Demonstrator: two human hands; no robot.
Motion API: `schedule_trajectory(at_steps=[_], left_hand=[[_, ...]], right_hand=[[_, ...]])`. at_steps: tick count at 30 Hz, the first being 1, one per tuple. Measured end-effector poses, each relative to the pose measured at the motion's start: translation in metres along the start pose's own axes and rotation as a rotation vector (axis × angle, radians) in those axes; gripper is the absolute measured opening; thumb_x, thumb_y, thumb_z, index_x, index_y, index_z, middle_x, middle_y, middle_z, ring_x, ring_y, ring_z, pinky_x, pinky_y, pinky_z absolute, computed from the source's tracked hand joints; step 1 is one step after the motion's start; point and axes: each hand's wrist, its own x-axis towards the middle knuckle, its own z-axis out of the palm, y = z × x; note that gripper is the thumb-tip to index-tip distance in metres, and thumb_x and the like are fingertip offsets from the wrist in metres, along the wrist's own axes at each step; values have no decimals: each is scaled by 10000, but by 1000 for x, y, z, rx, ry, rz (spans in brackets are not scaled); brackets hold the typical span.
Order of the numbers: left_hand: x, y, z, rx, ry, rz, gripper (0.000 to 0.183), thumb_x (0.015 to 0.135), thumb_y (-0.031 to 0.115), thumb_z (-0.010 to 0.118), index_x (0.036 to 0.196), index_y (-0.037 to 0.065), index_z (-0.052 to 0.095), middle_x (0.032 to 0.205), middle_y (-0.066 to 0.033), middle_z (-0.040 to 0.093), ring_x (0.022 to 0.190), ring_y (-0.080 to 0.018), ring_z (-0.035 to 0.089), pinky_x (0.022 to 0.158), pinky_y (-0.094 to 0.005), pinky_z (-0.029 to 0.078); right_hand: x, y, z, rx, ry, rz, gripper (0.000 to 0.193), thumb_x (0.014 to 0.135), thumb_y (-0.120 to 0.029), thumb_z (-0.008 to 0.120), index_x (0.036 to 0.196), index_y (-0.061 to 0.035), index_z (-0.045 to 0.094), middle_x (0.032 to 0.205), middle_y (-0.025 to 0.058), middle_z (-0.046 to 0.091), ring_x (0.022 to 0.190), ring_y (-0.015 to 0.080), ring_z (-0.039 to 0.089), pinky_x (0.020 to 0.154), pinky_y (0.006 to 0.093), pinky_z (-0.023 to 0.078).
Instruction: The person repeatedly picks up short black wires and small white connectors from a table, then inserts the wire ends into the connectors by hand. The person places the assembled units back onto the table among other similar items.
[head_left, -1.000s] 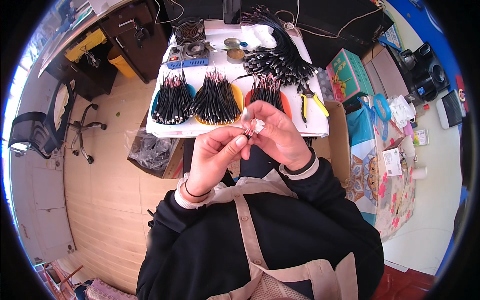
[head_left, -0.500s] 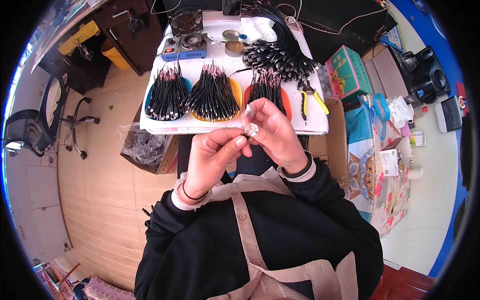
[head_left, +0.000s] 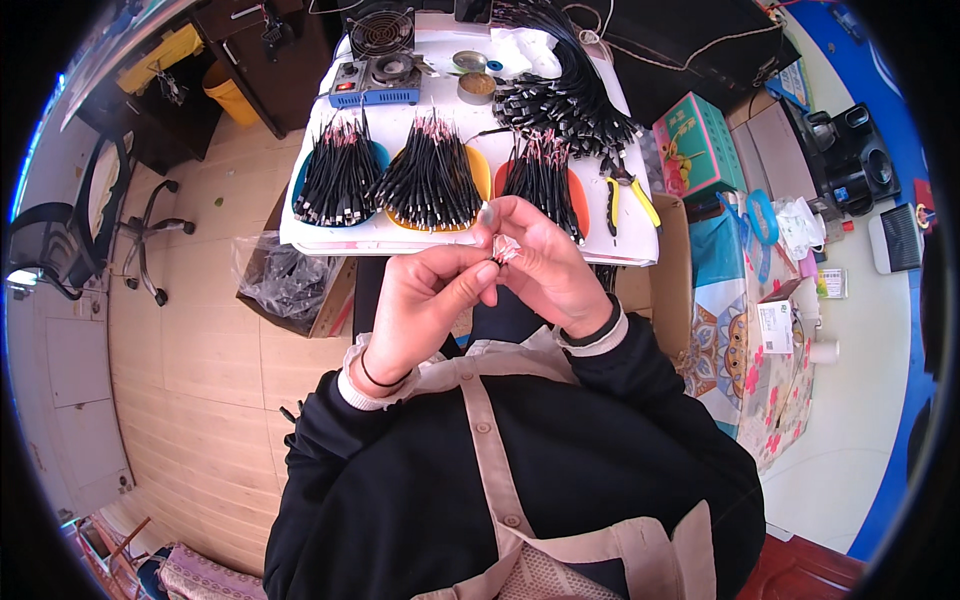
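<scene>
My left hand (head_left: 420,300) and my right hand (head_left: 558,275) meet in front of my chest, just short of the table's near edge. Fingertips of both pinch a small piece with a pinkish-white, crumpled-looking end (head_left: 507,248); a dark part of it shows between the fingers. Most of it is hidden, so its kind cannot be made out. A greyish cover sits on one right fingertip. Beyond my hands, short black cables with pinkish wire ends stand bunched in a blue tray (head_left: 381,157), a yellow tray (head_left: 481,172) and a red-orange tray (head_left: 579,205).
On the white table (head_left: 330,240) lie yellow-handled pliers (head_left: 628,195), a blue soldering station (head_left: 375,92) with a fan (head_left: 381,32), a round tin (head_left: 476,88) and a heap of black cables (head_left: 565,110). Cardboard boxes flank the table; an office chair (head_left: 150,235) is at left.
The hands stay together at nearly the same spot, with small finger shifts. More of the pinkish-white end shows flattened against the right fingers. The view has tilted slightly.
</scene>
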Motion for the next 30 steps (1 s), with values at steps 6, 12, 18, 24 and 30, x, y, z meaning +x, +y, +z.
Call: schedule_trajectory(at_steps=[6,12,18,24,30], left_hand=[[-5,1,2,-9,-1,-34,162,952,112,611,989,-29,681,723,3,635,631,-19,507,546,-169,385],[-6,1,1,2,-1,-42,155,941,106,625,966,-33,688,704,5,630,621,-21,514,533,-172,384],[-10,0,4,93,3,36,148,941,100,624,951,-33,688,703,8,627,619,-25,519,530,-171,384],[-18,10,-3,-25,-46,-70,149,944,104,621,921,-28,685,664,17,588,590,-22,487,518,-174,365],[-11,17,-12,-64,-204,-221,143,934,86,621,908,-39,687,657,4,579,572,-33,460,508,-179,327]], right_hand=[[-6,4,8,-234,63,-161,333,912,-132,649,1162,-59,441,1055,29,503,981,100,523,775,230,475],[-12,-10,10,-544,154,-222,234,1041,-273,431,1050,-45,484,808,-16,499,689,37,421,602,166,348],[-25,-20,20,-1194,90,-404,159,948,-103,587,836,1,542,719,32,488,637,65,453,564,230,381],[-28,-39,10,-817,369,-459,129,968,-130,542,935,-6,550,728,-6,497,640,55,438,576,214,366],[-46,-52,13,-1333,-67,-490,325,772,-95,749,1061,-35,615,910,71,603,814,219,600,723,316,489]])
